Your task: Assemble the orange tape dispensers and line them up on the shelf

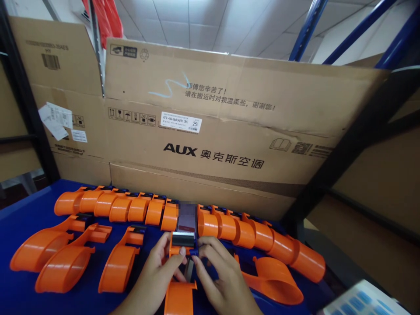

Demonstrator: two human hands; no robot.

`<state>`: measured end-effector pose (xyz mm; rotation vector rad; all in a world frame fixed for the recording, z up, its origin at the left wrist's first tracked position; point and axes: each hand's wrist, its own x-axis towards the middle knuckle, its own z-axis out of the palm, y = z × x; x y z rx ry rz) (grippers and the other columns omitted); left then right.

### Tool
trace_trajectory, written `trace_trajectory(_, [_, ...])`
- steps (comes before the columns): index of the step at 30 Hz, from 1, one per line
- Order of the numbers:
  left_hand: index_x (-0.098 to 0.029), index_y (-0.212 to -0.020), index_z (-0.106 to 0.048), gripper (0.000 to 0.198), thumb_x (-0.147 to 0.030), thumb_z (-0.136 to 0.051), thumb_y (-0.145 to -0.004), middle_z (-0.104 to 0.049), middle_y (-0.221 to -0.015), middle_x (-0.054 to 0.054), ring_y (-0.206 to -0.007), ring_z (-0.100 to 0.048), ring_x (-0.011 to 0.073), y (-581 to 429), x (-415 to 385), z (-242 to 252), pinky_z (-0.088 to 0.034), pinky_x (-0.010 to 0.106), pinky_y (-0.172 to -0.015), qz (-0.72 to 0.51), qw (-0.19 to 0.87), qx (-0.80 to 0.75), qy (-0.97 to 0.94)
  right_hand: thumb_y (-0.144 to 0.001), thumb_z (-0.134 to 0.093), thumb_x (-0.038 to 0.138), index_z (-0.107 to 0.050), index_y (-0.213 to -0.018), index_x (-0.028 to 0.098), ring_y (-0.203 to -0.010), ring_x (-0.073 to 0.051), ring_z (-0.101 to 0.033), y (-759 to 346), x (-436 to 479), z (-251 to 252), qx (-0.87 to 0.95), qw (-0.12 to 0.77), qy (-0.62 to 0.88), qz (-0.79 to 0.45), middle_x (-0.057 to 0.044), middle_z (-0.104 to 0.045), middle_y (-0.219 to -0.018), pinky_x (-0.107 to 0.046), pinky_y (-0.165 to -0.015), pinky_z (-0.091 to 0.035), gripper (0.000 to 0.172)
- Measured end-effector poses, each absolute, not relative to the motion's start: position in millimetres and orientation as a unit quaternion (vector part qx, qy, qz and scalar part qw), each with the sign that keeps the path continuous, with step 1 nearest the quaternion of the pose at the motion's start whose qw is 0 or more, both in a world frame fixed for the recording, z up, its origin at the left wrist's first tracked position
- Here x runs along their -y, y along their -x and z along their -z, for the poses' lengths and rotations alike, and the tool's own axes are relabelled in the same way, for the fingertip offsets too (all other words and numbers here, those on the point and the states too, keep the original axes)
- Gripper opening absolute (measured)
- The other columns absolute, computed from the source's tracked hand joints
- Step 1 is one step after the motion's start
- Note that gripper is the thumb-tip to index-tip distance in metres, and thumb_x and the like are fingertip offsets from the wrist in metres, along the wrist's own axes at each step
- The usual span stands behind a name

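Observation:
An orange tape dispenser [179,298] is held in front of me, its toothed metal cutting edge and black roller turned upward. My left hand [153,272] is closed around the left side of its head, with the thumb pressed on the front. My right hand [223,276] is closed at the right side, thumb and fingers at a small dark blue piece [193,252] on the head. Whether that piece is fixed to the dispenser, I cannot tell. A narrow grey metal strip [189,267] shows below the head between my hands. Fingers hide part of the dispenser.
Several orange dispensers [120,209] stand in a curved row on the blue surface [19,221]. Others lie nearer, left and right [278,275]. A dark flat rectangular thing [187,215] stands mid-row. Behind is a cardboard wall [138,144]; a white-blue printed item [364,299] lies at lower right.

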<state>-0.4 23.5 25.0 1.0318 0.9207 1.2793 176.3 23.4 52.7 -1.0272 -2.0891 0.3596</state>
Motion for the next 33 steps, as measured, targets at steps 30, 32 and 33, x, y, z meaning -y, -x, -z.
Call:
trace_trajectory(30, [-0.028,-0.157,-0.024,0.098,-0.041,-0.082,-0.079,-0.080,-0.086,0.011,-0.076,-0.080,0.0339,0,-9,-31,-0.061,0.042,-0.066,-0.432,0.795,-0.260,-0.338,-0.098,-0.051,0.051,-0.058,-0.124,0.029,-0.113,-0.028,-0.060,-186,-19,-62,0.657,0.426,0.347,-0.516,-0.007,-0.066,-0.119,-0.041,-0.099,-0.046,0.035])
trace_trajectory(32, [-0.029,-0.146,-0.046,0.089,-0.038,-0.090,-0.069,-0.077,-0.111,0.015,-0.088,-0.079,0.0354,-1,-6,-34,-0.061,0.043,-0.073,-0.434,0.794,-0.246,-0.348,-0.097,-0.052,0.050,-0.060,-0.117,0.027,-0.106,-0.026,-0.061,-184,-20,-61,0.654,0.439,0.337,-0.516,-0.006,-0.066,-0.110,-0.038,-0.094,-0.047,0.031])
trace_trajectory(33, [-0.028,-0.139,-0.055,0.084,-0.037,-0.093,-0.065,-0.074,-0.119,0.015,-0.092,-0.078,0.0353,-1,-5,-35,-0.061,0.042,-0.075,-0.437,0.790,-0.232,-0.362,-0.097,-0.054,0.050,-0.059,-0.115,0.027,-0.101,-0.025,-0.061,-183,-20,-61,0.652,0.445,0.342,-0.511,-0.006,-0.065,-0.106,-0.036,-0.090,-0.047,0.029])
